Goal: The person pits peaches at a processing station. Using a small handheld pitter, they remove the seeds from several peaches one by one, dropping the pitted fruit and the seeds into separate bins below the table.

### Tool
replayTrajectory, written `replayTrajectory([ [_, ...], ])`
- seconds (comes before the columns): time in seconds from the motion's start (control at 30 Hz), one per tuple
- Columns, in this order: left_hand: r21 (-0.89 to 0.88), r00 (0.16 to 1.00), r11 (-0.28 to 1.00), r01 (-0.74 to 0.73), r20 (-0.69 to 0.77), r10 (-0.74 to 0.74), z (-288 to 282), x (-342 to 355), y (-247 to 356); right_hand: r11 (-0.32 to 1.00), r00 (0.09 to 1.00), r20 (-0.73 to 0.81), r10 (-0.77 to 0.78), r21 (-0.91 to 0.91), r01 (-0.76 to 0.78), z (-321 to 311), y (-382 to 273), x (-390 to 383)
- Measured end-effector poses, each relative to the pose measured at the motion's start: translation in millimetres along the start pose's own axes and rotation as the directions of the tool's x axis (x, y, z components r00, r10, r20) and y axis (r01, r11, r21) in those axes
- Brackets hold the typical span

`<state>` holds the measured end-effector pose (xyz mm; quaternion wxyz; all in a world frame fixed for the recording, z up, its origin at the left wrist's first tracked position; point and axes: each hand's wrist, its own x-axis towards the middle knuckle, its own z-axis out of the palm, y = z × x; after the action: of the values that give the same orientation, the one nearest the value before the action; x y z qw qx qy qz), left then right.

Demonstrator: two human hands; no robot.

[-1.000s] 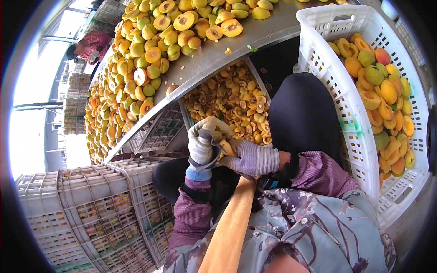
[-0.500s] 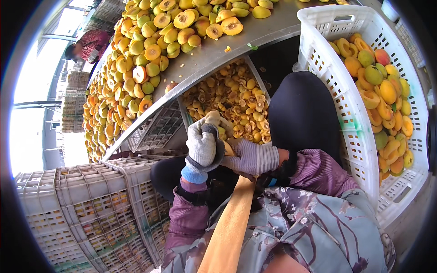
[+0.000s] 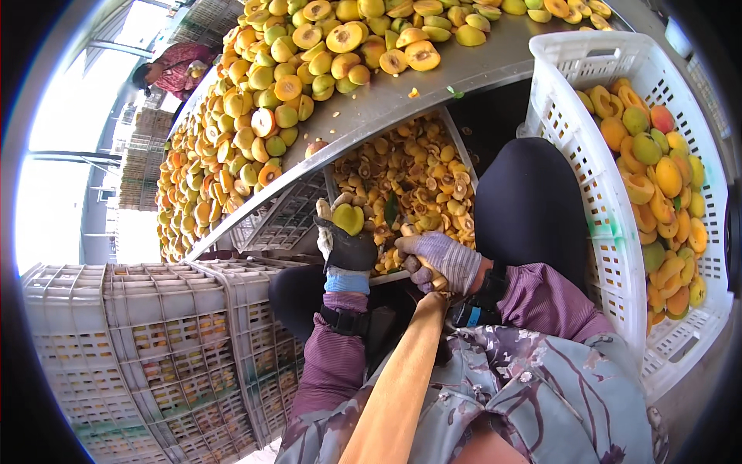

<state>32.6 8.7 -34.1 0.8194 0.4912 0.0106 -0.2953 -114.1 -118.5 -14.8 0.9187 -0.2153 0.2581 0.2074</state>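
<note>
My left hand (image 3: 345,241), in a white glove with a dark palm, is turned palm up and holds a yellow-green apricot (image 3: 348,220). Beside it on the right, my right hand (image 3: 442,259), in a greyish-purple knit glove, is closed around a slim tan tool (image 3: 438,284); most of it is hidden by the fingers. A long tan strip (image 3: 398,379) runs from that hand down over my lap. Beyond both hands, a crate (image 3: 461,147) between my knees holds many cut apricot pieces (image 3: 417,166).
A metal table (image 3: 371,116) heaped with halved apricots (image 3: 255,124) curves across the far side. At right stands a white crate (image 3: 591,224) of apricots. Stacked crates (image 3: 166,332) fill the lower left. Another person (image 3: 178,71) is at the far left.
My hands were together and have moved apart. The left has turned palm up, now showing the apricot. The right keeps its grip. The whole view has shifted slightly.
</note>
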Motion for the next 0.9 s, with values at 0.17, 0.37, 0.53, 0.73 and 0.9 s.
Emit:
replayTrajectory([
  [0.17,-0.233,0.946,0.97,0.064,0.323,0.015,79,-1,19,0.992,0.992,-0.004,-0.124,-0.02,0.124,-17,9,13],
  [0.37,0.225,0.634,0.83,-0.51,0.751,0.186,180,1,36,0.746,0.829,0.082,-0.553,-0.393,0.537,-35,12,24],
  [0.53,0.977,0.842,-0.212,0.017,0.1,0.529,55,112,131,0.966,0.941,-0.228,-0.249,-0.123,0.226,-14,-4,11],
  [0.73,0.816,0.932,-0.507,0.278,-0.1,0.349,-43,160,168,0.941,0.927,-0.205,-0.315,-0.192,0.277,-15,-8,15],
  [0.9,0.68,0.974,0.717,-0.153,-0.02,0.227,-24,138,130,0.76,0.861,-0.099,-0.499,-0.527,0.38,-17,-5,18],
])
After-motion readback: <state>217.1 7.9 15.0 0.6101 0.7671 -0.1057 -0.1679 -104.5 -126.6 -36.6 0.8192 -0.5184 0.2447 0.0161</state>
